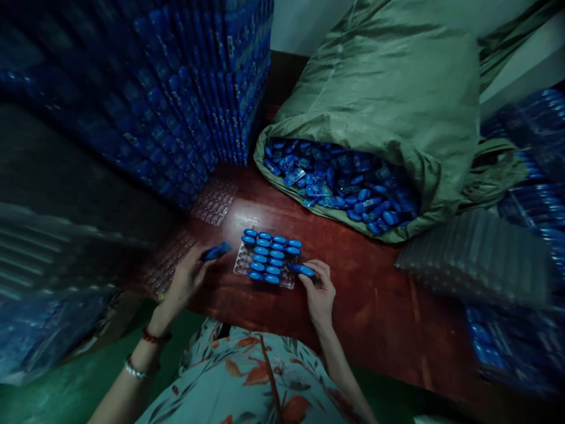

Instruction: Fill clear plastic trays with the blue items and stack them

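The right hand (318, 292) is resting at the lower right corner of the clear blister tray (265, 259), just below centre frame, fingers closed on a blue capsule-shaped piece (302, 270). That piece is lying with its long axis roughly left to right in the frame, its left end pointing toward the tray's bottom row and touching or just beside the tray edge; which, I cannot tell. The left hand (188, 280) is holding off to the tray's left, fingers clamped on a second blue piece (217, 251), long axis tilted up toward the right, pointing at the tray. The right hand is sitting nearer the tray. The green sack (397, 88) of loose pieces is lying open in the upper right.
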`<state>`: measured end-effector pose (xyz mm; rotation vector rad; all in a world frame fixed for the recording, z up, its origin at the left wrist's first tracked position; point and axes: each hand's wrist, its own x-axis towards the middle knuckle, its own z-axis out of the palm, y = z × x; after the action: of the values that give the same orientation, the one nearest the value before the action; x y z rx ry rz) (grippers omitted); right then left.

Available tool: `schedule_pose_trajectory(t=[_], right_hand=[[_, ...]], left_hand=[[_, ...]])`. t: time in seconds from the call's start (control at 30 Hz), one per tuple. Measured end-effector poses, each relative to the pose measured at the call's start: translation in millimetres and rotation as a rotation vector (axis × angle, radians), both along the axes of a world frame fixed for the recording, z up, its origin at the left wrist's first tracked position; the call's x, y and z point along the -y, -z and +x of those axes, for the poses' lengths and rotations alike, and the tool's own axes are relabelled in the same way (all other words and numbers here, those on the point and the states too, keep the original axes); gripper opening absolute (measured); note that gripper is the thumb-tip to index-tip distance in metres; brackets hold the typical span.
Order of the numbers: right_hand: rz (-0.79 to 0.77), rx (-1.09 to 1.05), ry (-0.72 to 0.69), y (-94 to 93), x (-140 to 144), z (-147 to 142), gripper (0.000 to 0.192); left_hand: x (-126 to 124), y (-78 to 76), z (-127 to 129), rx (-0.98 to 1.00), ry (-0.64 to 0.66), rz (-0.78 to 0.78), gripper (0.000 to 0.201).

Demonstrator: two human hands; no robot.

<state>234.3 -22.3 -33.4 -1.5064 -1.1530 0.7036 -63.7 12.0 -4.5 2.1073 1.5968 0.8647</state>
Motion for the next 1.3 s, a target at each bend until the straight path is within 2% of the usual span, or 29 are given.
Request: schedule_pose_trajectory(t=[0.07, 0.17, 0.27, 0.33, 0.47, 0.57, 0.63, 0.73, 0.83, 0.9, 1.0, 1.07, 1.17, 1.23, 1.3], right_hand=[[0.073, 0.124, -0.001, -2.4, -8, -5, 0.015], [0.161, 0.280, -0.106, 0.7, -15, -3, 0.016], [0.155, 0.464, -0.238, 5.2, -13, 5, 0.025], [0.119, 0.631, -0.307, 1.7, -11, 11, 0.030], [-0.001, 1.000, -0.466, -25.8, -18, 14, 0.037], [-0.110, 1.197, -0.607, -51.4, -32, 6, 0.033], [-0.161, 1.251, -0.695, -63.5, -42, -1, 0.029], [-0.214, 1.267, -0.738, -70.7, -52, -8, 0.028], [-0.208, 1.279, -0.718, -65.2, -56, -8, 0.028], [-0.162, 1.304, -0.680, -54.7, -52, -7, 0.029], [-0.042, 1.323, -0.511, -32.1, -38, 0, 0.037], [0.056, 1.260, -0.390, -18.3, -30, 9, 0.042], [0.177, 1.065, -0.252, -11.4, -41, 37, 0.040], [0.228, 0.942, -0.116, -17.7, -73, 63, 0.034], [0.252, 0.889, 0.024, -29.1, -122, 89, 0.030]], left_hand=[[5, 0.1, 14, 0.007, 0.049, -0.017, 0.021], [-1, 5.1, 32, -0.026, 0.090, 0.045, 0.026], [-10, 9.0, 39, -0.142, 0.202, 0.083, 0.031], [-15, 5.7, 41, -0.243, 0.303, 0.091, 0.032], [-26, -13.8, 49, -0.407, 0.489, 0.058, 0.029], [-36, -25.8, 60, -0.522, 0.638, -0.023, 0.021], [-42, -26.9, 63, -0.576, 0.691, -0.048, 0.021], [-46, -17.4, 57, -0.517, 0.679, 0.017, 0.028], [-44, 1.4, 43, -0.423, 0.594, 0.174, 0.040], [-43, 14.8, 37, -0.409, 0.538, 0.267, 0.040], [-41, 29.6, 34, -0.374, 0.499, 0.384, 0.036], [-42, 33.2, 33, -0.358, 0.502, 0.429, 0.037], [-54, 26.5, 34, -0.326, 0.499, 0.431, 0.037], [-76, 14.3, 43, -0.263, 0.511, 0.423, 0.034], [-113, -0.3, 64, -0.188, 0.524, 0.406, 0.031]])
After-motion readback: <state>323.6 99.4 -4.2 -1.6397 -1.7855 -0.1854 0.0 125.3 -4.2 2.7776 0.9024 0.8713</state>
